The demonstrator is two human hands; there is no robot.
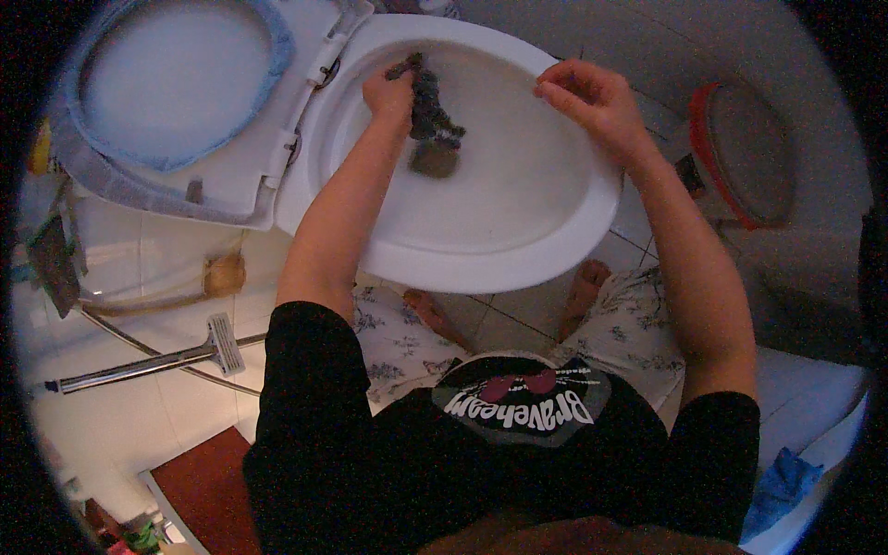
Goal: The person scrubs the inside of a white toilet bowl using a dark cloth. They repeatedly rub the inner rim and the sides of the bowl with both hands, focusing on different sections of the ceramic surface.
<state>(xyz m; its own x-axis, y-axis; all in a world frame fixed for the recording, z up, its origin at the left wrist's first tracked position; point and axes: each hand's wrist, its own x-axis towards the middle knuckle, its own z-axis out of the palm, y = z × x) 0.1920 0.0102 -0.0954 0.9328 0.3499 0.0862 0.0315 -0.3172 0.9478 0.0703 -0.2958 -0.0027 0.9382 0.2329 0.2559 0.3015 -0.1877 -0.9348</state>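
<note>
A white toilet bowl (513, 263) is before me, its seat and lid raised at the left. Inside the bowl, near its back wall, my left hand (390, 96) grips a dark, crumpled cloth (430, 104). The cloth hangs down towards the dark drain opening (436, 158). My right hand (586, 94) is over the far right rim, fingers curled, thumb and fingertips close together. Nothing is plainly visible in it. A light blue fabric cover (281, 41) rings the raised seat.
A round container with a red rim (718, 152) stands at the right. A squeegee-like tool with a metal handle (146, 364) lies at the left. A reddish-brown mat (208, 485) is at lower left, and a blue cloth (784, 489) at lower right.
</note>
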